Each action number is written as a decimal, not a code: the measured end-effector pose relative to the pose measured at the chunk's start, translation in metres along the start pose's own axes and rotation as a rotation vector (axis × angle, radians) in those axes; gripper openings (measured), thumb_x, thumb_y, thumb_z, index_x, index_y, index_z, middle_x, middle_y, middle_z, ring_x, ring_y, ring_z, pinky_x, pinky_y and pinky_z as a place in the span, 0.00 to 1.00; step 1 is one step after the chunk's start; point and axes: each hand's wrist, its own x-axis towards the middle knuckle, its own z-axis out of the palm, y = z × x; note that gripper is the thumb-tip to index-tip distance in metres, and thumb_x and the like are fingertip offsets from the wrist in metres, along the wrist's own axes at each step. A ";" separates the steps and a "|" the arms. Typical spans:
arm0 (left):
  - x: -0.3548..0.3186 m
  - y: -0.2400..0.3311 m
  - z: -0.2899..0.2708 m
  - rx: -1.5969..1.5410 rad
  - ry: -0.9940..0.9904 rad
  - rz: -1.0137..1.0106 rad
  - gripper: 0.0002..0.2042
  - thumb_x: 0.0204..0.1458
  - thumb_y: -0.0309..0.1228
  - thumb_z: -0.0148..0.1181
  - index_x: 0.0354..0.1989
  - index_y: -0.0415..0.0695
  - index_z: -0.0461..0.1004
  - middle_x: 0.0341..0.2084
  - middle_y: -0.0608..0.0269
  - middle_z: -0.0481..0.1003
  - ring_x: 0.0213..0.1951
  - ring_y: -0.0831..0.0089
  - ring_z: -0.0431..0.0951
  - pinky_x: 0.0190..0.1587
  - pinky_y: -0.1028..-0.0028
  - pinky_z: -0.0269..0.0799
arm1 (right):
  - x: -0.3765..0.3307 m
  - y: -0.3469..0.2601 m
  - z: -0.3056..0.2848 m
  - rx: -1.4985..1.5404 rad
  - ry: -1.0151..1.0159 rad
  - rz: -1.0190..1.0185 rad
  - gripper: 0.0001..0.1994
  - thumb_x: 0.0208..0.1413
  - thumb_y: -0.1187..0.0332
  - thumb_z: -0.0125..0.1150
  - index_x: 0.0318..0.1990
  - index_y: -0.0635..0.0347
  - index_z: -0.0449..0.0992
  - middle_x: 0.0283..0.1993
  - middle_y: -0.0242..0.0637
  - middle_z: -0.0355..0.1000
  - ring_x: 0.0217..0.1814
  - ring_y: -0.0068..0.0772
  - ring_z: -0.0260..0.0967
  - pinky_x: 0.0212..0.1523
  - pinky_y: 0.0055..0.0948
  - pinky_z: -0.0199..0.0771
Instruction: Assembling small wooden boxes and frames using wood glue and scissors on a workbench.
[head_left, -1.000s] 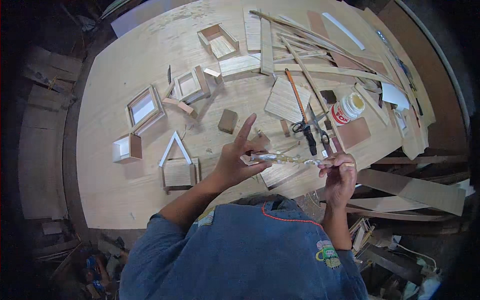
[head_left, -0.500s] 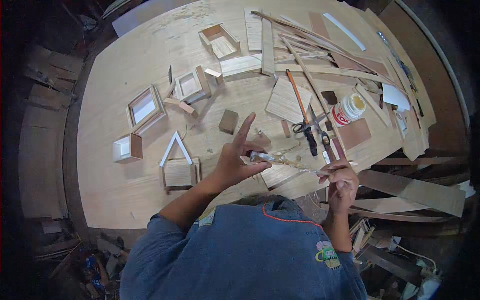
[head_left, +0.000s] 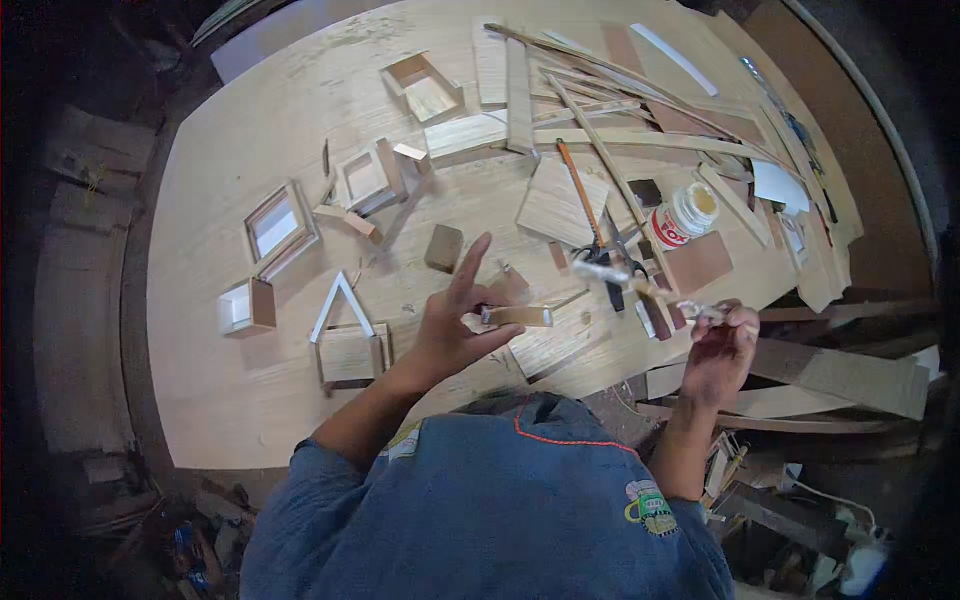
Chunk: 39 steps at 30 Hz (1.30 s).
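Above the counter [head_left: 205, 390], the left hand [head_left: 448, 332] is pinching a wood piece [head_left: 532, 316] while the right hand [head_left: 724, 348] is gripping a smeared stick [head_left: 655, 291], an open jar [head_left: 684, 217] standing beyond

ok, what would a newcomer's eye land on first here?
Probably the two hands in the near middle: the right hand holds a blurred, whitish-smeared stick, the left hand a small wooden piece. Next, the open white jar beyond the right hand. Then the white inverted V at the table's left, by the small wooden boxes and frames.
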 end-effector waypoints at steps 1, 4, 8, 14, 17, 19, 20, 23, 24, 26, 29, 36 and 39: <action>0.000 -0.001 0.000 -0.012 -0.009 0.008 0.50 0.38 0.27 0.71 0.68 0.47 0.41 0.25 0.59 0.79 0.27 0.74 0.78 0.31 0.75 0.70 | 0.006 -0.005 -0.006 -0.031 0.113 -0.057 0.11 0.57 0.61 0.52 0.35 0.61 0.66 0.37 0.40 0.64 0.31 0.36 0.69 0.29 0.27 0.68; -0.002 -0.006 -0.001 -0.006 0.023 0.014 0.48 0.39 0.26 0.70 0.68 0.45 0.43 0.24 0.59 0.78 0.27 0.74 0.77 0.32 0.76 0.70 | 0.032 -0.026 -0.027 -0.214 0.304 -0.272 0.11 0.57 0.61 0.52 0.38 0.61 0.69 0.36 0.37 0.68 0.32 0.34 0.69 0.30 0.25 0.68; -0.002 -0.011 -0.001 -0.021 0.043 0.017 0.45 0.41 0.25 0.69 0.67 0.44 0.46 0.25 0.60 0.78 0.27 0.76 0.76 0.34 0.77 0.71 | 0.070 -0.048 -0.037 -0.491 0.361 -0.441 0.10 0.60 0.65 0.50 0.38 0.63 0.69 0.34 0.37 0.69 0.33 0.33 0.71 0.31 0.25 0.70; -0.002 -0.009 -0.002 -0.006 0.123 0.012 0.45 0.40 0.24 0.69 0.67 0.44 0.47 0.25 0.60 0.77 0.27 0.77 0.76 0.33 0.77 0.70 | 0.077 -0.047 -0.017 -0.499 0.350 -0.413 0.09 0.60 0.66 0.49 0.36 0.63 0.68 0.35 0.39 0.69 0.31 0.31 0.70 0.29 0.24 0.69; -0.002 -0.007 -0.004 0.035 0.120 0.053 0.46 0.40 0.25 0.69 0.67 0.43 0.46 0.25 0.59 0.78 0.28 0.76 0.76 0.33 0.77 0.70 | 0.048 -0.041 0.013 -0.153 0.082 -0.234 0.11 0.57 0.62 0.50 0.32 0.62 0.65 0.30 0.37 0.60 0.26 0.29 0.60 0.25 0.27 0.64; 0.000 -0.001 -0.003 0.006 0.107 0.063 0.48 0.39 0.25 0.70 0.68 0.43 0.43 0.26 0.59 0.78 0.28 0.74 0.77 0.33 0.76 0.70 | 0.026 -0.029 0.028 -0.159 -0.056 -0.135 0.12 0.57 0.62 0.49 0.32 0.63 0.65 0.29 0.40 0.60 0.26 0.32 0.64 0.25 0.27 0.68; 0.000 0.000 -0.003 0.014 0.116 0.059 0.48 0.39 0.25 0.70 0.68 0.43 0.43 0.26 0.59 0.78 0.28 0.74 0.77 0.33 0.76 0.70 | 0.019 -0.020 0.031 -0.145 -0.128 -0.076 0.12 0.57 0.62 0.50 0.32 0.64 0.65 0.30 0.42 0.61 0.26 0.34 0.66 0.25 0.28 0.69; 0.002 0.003 -0.002 -0.010 0.103 0.074 0.50 0.38 0.25 0.70 0.68 0.44 0.41 0.26 0.58 0.79 0.28 0.72 0.78 0.34 0.75 0.70 | 0.007 -0.003 0.040 -0.075 -0.245 0.042 0.13 0.56 0.62 0.50 0.31 0.65 0.66 0.32 0.46 0.63 0.27 0.37 0.69 0.26 0.27 0.72; 0.003 0.003 -0.001 -0.018 0.101 0.086 0.50 0.38 0.25 0.70 0.68 0.45 0.40 0.26 0.58 0.79 0.29 0.71 0.79 0.34 0.75 0.71 | 0.005 0.001 0.041 -0.072 -0.250 0.045 0.13 0.56 0.62 0.50 0.31 0.65 0.66 0.32 0.46 0.63 0.27 0.37 0.69 0.26 0.27 0.72; 0.003 0.004 -0.001 -0.023 0.104 0.096 0.51 0.38 0.26 0.70 0.68 0.46 0.40 0.26 0.58 0.79 0.29 0.70 0.79 0.34 0.74 0.71 | 0.003 0.007 0.041 -0.074 -0.303 0.042 0.13 0.56 0.62 0.50 0.31 0.66 0.67 0.34 0.48 0.64 0.28 0.38 0.69 0.25 0.27 0.72; 0.003 0.006 -0.003 -0.068 0.055 0.032 0.52 0.37 0.27 0.71 0.69 0.48 0.39 0.27 0.57 0.79 0.30 0.69 0.80 0.35 0.73 0.71 | 0.001 0.007 0.047 -0.113 -0.304 0.056 0.12 0.55 0.61 0.52 0.30 0.64 0.66 0.33 0.45 0.63 0.27 0.37 0.69 0.29 0.30 0.73; 0.003 0.008 -0.002 -0.077 0.049 0.021 0.52 0.37 0.26 0.70 0.69 0.48 0.37 0.28 0.55 0.79 0.31 0.68 0.80 0.36 0.73 0.72 | -0.009 0.015 0.047 -0.166 -0.327 0.059 0.14 0.54 0.59 0.54 0.30 0.63 0.68 0.33 0.46 0.62 0.29 0.39 0.68 0.22 0.28 0.70; 0.003 0.006 -0.002 -0.089 0.049 0.008 0.52 0.37 0.26 0.70 0.69 0.48 0.37 0.28 0.55 0.79 0.32 0.68 0.80 0.36 0.73 0.73 | -0.010 0.011 0.045 -0.206 -0.371 0.035 0.15 0.54 0.58 0.54 0.28 0.63 0.68 0.33 0.46 0.63 0.29 0.39 0.68 0.22 0.28 0.70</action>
